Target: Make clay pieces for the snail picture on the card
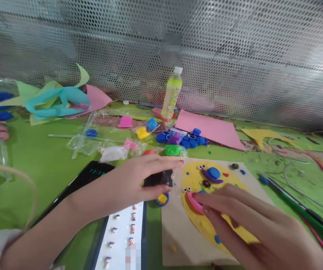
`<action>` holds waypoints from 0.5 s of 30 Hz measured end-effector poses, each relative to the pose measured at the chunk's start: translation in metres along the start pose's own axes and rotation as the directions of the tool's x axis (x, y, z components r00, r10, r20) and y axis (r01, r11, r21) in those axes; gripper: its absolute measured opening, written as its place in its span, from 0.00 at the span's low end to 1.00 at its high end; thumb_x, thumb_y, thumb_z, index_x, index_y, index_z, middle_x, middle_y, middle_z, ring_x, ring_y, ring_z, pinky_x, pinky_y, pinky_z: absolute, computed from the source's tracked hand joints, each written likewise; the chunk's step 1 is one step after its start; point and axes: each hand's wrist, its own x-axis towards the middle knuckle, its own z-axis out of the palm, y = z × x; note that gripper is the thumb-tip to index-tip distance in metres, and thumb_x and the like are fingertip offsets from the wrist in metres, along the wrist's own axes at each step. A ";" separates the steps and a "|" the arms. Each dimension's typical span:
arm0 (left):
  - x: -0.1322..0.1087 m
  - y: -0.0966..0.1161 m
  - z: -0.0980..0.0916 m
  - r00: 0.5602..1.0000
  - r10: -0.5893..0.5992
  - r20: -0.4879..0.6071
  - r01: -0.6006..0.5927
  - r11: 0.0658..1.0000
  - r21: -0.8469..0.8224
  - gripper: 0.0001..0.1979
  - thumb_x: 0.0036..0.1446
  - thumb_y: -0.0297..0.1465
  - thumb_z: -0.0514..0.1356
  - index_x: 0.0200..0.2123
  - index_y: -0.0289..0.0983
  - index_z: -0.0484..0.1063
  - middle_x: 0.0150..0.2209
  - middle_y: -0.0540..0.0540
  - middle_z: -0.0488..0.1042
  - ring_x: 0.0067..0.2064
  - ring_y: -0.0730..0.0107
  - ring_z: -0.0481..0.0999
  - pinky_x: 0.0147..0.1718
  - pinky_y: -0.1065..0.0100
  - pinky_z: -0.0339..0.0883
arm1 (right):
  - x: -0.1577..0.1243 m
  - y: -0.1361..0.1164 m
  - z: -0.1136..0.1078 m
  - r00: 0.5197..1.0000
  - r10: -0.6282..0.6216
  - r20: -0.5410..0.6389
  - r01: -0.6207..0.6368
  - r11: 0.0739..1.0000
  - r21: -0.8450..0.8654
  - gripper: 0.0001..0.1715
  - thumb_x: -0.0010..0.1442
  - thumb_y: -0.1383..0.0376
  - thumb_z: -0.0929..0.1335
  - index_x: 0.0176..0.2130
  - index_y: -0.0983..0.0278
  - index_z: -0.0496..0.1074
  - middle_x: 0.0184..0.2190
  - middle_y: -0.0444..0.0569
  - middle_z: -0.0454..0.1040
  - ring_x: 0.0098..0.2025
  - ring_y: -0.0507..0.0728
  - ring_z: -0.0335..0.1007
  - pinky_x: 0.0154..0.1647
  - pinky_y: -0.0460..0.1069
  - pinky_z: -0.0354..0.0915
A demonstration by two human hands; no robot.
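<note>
1. On the beige card (175, 232), my right hand (248, 221) lies flat and open, fingers spread, fingertips touching a pink clay strip (194, 203) at the left edge of a yellow clay disc (192, 172)
2. My left hand (138, 180) reaches across with fingers straight and together over a black packet (158, 178), thumb below it; I cannot tell whether it grips
3. My 2 hands are apart, the packet just left of the card
4. A blue clay snail (213, 173) sits on the disc; behind stand a bottle (172, 93), blue caps (192, 141) and pink paper (209, 129); a phone (90, 174) lies beside my left wrist
</note>
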 end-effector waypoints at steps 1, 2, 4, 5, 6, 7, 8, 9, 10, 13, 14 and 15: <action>0.000 -0.001 0.003 1.000 0.001 0.012 -0.001 1.000 -0.007 0.28 0.66 0.28 0.60 0.65 0.59 0.63 0.59 0.62 0.72 0.60 0.77 0.69 0.57 0.79 0.56 | 0.008 0.001 0.002 0.997 0.073 0.013 -0.073 0.996 0.055 0.15 0.68 0.72 0.64 0.52 0.59 0.72 0.39 0.44 0.79 0.36 0.48 0.78 0.39 0.39 0.74; 0.000 -0.002 0.006 1.000 0.002 0.020 -0.002 1.000 -0.011 0.28 0.66 0.27 0.60 0.64 0.59 0.63 0.59 0.62 0.72 0.60 0.77 0.69 0.58 0.79 0.56 | 0.014 0.002 0.004 0.994 0.111 -0.015 -0.109 0.988 0.108 0.14 0.68 0.71 0.65 0.49 0.59 0.74 0.37 0.43 0.79 0.35 0.47 0.77 0.39 0.39 0.73; 0.000 -0.004 0.011 1.000 0.018 0.013 -0.018 1.000 -0.011 0.27 0.66 0.27 0.59 0.63 0.59 0.65 0.59 0.62 0.72 0.59 0.79 0.70 0.56 0.81 0.58 | 0.018 0.006 0.009 0.980 0.195 -0.045 -0.184 0.967 0.177 0.12 0.66 0.72 0.67 0.45 0.58 0.76 0.36 0.41 0.78 0.33 0.46 0.76 0.39 0.38 0.72; 0.000 -0.005 0.014 0.999 0.038 0.001 -0.038 0.999 0.000 0.26 0.67 0.28 0.58 0.63 0.60 0.65 0.59 0.62 0.72 0.58 0.80 0.71 0.55 0.82 0.59 | 0.017 0.008 0.012 0.976 0.212 -0.042 -0.200 0.959 0.201 0.11 0.65 0.72 0.68 0.44 0.59 0.77 0.35 0.41 0.78 0.32 0.46 0.75 0.37 0.37 0.71; 0.000 -0.005 0.017 0.997 0.072 -0.022 -0.072 0.997 0.020 0.26 0.67 0.28 0.58 0.63 0.60 0.65 0.58 0.62 0.72 0.58 0.81 0.71 0.55 0.84 0.59 | 0.015 0.009 0.015 0.974 0.225 -0.030 -0.213 0.952 0.218 0.10 0.65 0.72 0.69 0.42 0.59 0.78 0.35 0.41 0.77 0.31 0.45 0.74 0.35 0.36 0.70; 0.001 -0.005 0.019 0.992 0.113 -0.053 -0.111 0.993 0.050 0.26 0.67 0.29 0.59 0.64 0.58 0.65 0.58 0.62 0.73 0.57 0.82 0.72 0.55 0.85 0.58 | 0.012 0.010 0.017 0.971 0.235 -0.033 -0.222 0.948 0.227 0.09 0.65 0.71 0.69 0.42 0.59 0.78 0.34 0.41 0.76 0.30 0.45 0.73 0.33 0.36 0.69; 0.002 -0.004 0.021 0.984 0.156 -0.083 -0.149 0.985 0.088 0.25 0.67 0.29 0.60 0.64 0.55 0.65 0.59 0.60 0.74 0.57 0.82 0.72 0.57 0.86 0.57 | 0.010 0.010 0.020 0.966 0.251 -0.057 -0.233 0.948 0.218 0.09 0.65 0.71 0.69 0.41 0.59 0.78 0.33 0.40 0.74 0.29 0.44 0.72 0.32 0.36 0.68; 0.003 -0.003 0.022 0.973 0.199 -0.116 -0.184 0.974 0.130 0.25 0.67 0.29 0.61 0.64 0.51 0.66 0.58 0.57 0.75 0.58 0.81 0.73 0.58 0.85 0.56 | 0.007 0.010 0.021 0.960 0.265 -0.090 -0.244 0.951 0.192 0.08 0.66 0.69 0.69 0.41 0.58 0.78 0.33 0.40 0.73 0.29 0.44 0.72 0.33 0.36 0.68; 0.004 -0.002 0.024 0.960 0.241 -0.144 -0.215 0.961 0.172 0.24 0.66 0.29 0.62 0.64 0.46 0.68 0.58 0.54 0.77 0.58 0.80 0.74 0.60 0.84 0.56 | 0.006 0.010 0.022 0.955 0.269 -0.127 -0.249 0.957 0.152 0.06 0.66 0.68 0.69 0.41 0.57 0.78 0.32 0.40 0.72 0.29 0.44 0.71 0.33 0.36 0.68; 0.008 0.001 0.028 0.920 0.333 -0.206 -0.279 0.927 0.251 0.20 0.66 0.30 0.62 0.60 0.38 0.71 0.54 0.49 0.81 0.55 0.75 0.77 0.60 0.80 0.61 | 0.008 0.011 0.023 0.960 0.247 -0.130 -0.243 0.969 0.043 0.05 0.67 0.63 0.70 0.42 0.54 0.77 0.31 0.38 0.72 0.28 0.45 0.73 0.30 0.36 0.70; 0.009 0.002 0.030 0.907 0.358 -0.223 -0.299 0.918 0.259 0.18 0.67 0.32 0.61 0.59 0.36 0.72 0.52 0.48 0.82 0.54 0.74 0.78 0.58 0.79 0.63 | 0.010 0.012 0.023 0.967 0.233 -0.106 -0.231 0.972 0.036 0.05 0.67 0.62 0.69 0.42 0.53 0.77 0.29 0.38 0.72 0.27 0.46 0.73 0.29 0.36 0.70; 0.009 0.002 0.032 0.897 0.372 -0.238 -0.309 0.914 0.261 0.18 0.67 0.33 0.60 0.58 0.35 0.73 0.52 0.47 0.82 0.53 0.73 0.79 0.58 0.78 0.65 | 0.011 0.013 0.023 0.969 0.228 -0.093 -0.225 0.973 0.041 0.06 0.68 0.62 0.68 0.40 0.52 0.78 0.27 0.38 0.72 0.25 0.46 0.73 0.26 0.36 0.70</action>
